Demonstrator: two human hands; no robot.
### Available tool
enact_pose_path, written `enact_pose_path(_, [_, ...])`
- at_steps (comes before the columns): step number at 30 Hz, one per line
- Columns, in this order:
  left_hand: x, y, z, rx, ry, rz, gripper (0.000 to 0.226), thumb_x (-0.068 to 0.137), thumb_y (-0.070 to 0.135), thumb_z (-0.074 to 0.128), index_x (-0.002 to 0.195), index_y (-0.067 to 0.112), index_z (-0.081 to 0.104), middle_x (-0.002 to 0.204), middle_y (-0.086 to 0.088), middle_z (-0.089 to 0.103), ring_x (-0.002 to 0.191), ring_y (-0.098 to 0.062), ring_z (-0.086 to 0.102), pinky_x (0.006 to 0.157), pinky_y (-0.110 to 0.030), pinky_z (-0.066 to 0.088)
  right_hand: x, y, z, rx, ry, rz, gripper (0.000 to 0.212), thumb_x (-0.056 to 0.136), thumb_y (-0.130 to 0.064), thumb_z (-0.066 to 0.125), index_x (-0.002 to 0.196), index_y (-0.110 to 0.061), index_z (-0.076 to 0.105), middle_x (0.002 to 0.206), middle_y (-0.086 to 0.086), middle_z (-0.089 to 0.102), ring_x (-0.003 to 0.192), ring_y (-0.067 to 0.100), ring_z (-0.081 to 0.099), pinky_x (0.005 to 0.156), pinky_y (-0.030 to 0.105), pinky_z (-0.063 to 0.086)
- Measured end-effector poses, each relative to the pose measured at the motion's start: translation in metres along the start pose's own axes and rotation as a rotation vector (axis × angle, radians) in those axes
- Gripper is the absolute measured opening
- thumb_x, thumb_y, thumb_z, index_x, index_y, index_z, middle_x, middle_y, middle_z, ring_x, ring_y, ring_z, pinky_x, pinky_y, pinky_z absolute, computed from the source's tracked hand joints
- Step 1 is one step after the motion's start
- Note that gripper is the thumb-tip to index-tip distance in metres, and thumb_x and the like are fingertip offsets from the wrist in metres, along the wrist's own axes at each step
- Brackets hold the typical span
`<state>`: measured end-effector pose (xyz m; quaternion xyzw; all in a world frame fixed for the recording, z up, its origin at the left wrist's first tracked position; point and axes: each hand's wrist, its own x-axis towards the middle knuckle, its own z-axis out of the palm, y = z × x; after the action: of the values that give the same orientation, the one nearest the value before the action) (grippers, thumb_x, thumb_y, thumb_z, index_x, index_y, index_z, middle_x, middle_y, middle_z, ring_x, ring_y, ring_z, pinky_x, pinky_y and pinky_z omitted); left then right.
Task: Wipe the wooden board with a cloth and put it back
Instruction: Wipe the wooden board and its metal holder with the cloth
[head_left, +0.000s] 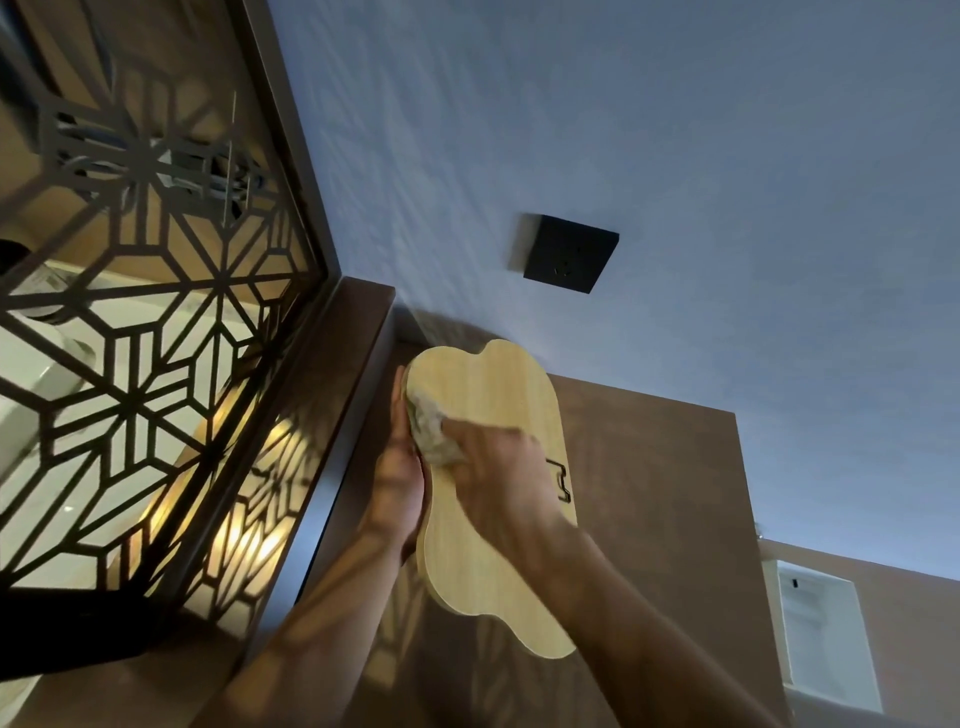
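Note:
A pale wooden board (483, 561) with a wavy outline is held up in front of the brown panel. My left hand (397, 467) grips its left edge, fingers behind the board. My right hand (498, 470) presses a crumpled light cloth (434, 431) against the board's upper left face. The cloth is partly hidden under my fingers. A dark bracket-shaped mark (561, 480) shows at the board's right edge, beside my right hand.
A lattice screen (145, 374) with a geometric pattern stands on the left, lit from behind. A black wall socket (569, 254) sits on the blue-grey wall above. A brown wooden panel (654, 493) lies behind the board. A white box-like object (826, 634) is at lower right.

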<state>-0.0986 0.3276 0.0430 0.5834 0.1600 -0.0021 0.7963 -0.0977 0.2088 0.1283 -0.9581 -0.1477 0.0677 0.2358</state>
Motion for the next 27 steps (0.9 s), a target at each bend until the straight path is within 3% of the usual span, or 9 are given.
enact_pose_path(3, [-0.002, 0.009, 0.0, -0.095, 0.027, -0.093, 0.058, 0.103, 0.056, 0.035, 0.149, 0.022, 0.042, 0.154, -0.007, 0.048, 0.14, -0.026, 0.047, 0.103, -0.032, 0.048, -0.055, 0.012, -0.007, 0.112, -0.196, -0.013, 0.037, 0.089, -0.011, 0.056, 0.115, -0.032, 0.071, 0.095, -0.001, 0.077, 0.086, 0.027, 0.071, 0.077, 0.039, 0.057])
enact_pose_path(6, [0.002, 0.016, 0.003, -0.044, 0.024, -0.063, 0.043, 0.107, 0.046, 0.024, 0.146, 0.039, 0.04, 0.149, 0.013, 0.051, 0.138, -0.003, 0.046, 0.105, -0.023, 0.042, -0.068, 0.021, -0.021, 0.172, -0.272, -0.053, 0.024, 0.089, -0.01, 0.055, 0.097, -0.025, 0.071, 0.095, -0.001, 0.075, 0.085, 0.013, 0.068, 0.083, 0.032, 0.056])
enact_pose_path(9, [0.002, 0.01, 0.004, -0.025, -0.002, -0.042, 0.044, 0.11, 0.034, 0.019, 0.132, 0.05, 0.054, 0.134, 0.026, 0.06, 0.119, 0.012, 0.056, 0.095, -0.013, 0.046, -0.026, 0.023, -0.032, 0.057, -0.001, 0.034, 0.015, 0.089, -0.015, 0.059, 0.077, -0.016, 0.068, 0.063, -0.008, 0.065, 0.059, 0.003, 0.06, 0.062, 0.026, 0.055])
enact_pose_path(11, [0.001, 0.012, 0.004, -0.004, 0.028, -0.031, 0.039, 0.109, 0.041, 0.022, 0.143, 0.049, 0.039, 0.14, 0.025, 0.05, 0.123, 0.009, 0.049, 0.102, -0.021, 0.038, 0.02, 0.014, -0.034, 0.159, 0.161, 0.166, 0.023, 0.088, -0.013, 0.059, 0.068, -0.023, 0.058, 0.054, -0.008, 0.056, 0.049, 0.008, 0.049, 0.047, 0.019, 0.042])
enact_pose_path(15, [0.004, 0.018, 0.008, -0.071, 0.003, -0.044, 0.044, 0.102, 0.053, 0.031, 0.145, 0.047, 0.04, 0.131, 0.027, 0.06, 0.119, 0.008, 0.056, 0.085, -0.014, 0.05, 0.076, -0.004, -0.022, 0.115, 0.12, 0.151, 0.024, 0.096, -0.012, 0.059, 0.115, -0.022, 0.07, 0.091, 0.006, 0.075, 0.076, 0.027, 0.068, 0.063, 0.027, 0.044])
enact_pose_path(19, [0.001, 0.015, 0.008, -0.044, 0.021, -0.005, 0.043, 0.107, 0.042, 0.03, 0.149, 0.036, 0.036, 0.126, 0.027, 0.063, 0.112, 0.016, 0.059, 0.08, -0.006, 0.05, 0.045, -0.01, -0.009, 0.013, 0.032, 0.038, 0.038, 0.092, -0.009, 0.058, 0.124, -0.027, 0.068, 0.094, 0.008, 0.078, 0.079, 0.031, 0.072, 0.068, 0.034, 0.054])
enact_pose_path(21, [-0.002, 0.012, 0.007, -0.014, 0.009, 0.005, 0.04, 0.106, 0.042, 0.035, 0.145, 0.037, 0.038, 0.127, 0.027, 0.059, 0.113, 0.015, 0.059, 0.086, -0.012, 0.053, 0.012, -0.008, -0.009, 0.06, -0.009, 0.019, 0.044, 0.088, -0.006, 0.057, 0.125, -0.028, 0.067, 0.095, 0.008, 0.077, 0.079, 0.035, 0.071, 0.068, 0.036, 0.055])
enact_pose_path(25, [-0.002, 0.02, 0.006, -0.122, -0.009, -0.152, 0.053, 0.103, 0.059, 0.031, 0.143, 0.03, 0.048, 0.152, 0.0, 0.049, 0.137, -0.022, 0.05, 0.102, -0.038, 0.051, -0.064, 0.002, -0.011, 0.115, -0.158, -0.056, 0.037, 0.091, -0.01, 0.053, 0.121, -0.027, 0.066, 0.099, 0.003, 0.076, 0.086, 0.031, 0.07, 0.07, 0.037, 0.055])
enact_pose_path(27, [-0.001, 0.024, 0.006, -0.055, -0.02, -0.076, 0.054, 0.105, 0.054, 0.024, 0.154, 0.034, 0.033, 0.159, 0.008, 0.039, 0.143, -0.013, 0.041, 0.115, -0.037, 0.036, -0.089, 0.008, -0.016, 0.156, -0.269, -0.037, 0.042, 0.09, -0.017, 0.054, 0.126, -0.035, 0.063, 0.107, -0.003, 0.076, 0.094, 0.025, 0.07, 0.079, 0.036, 0.057])
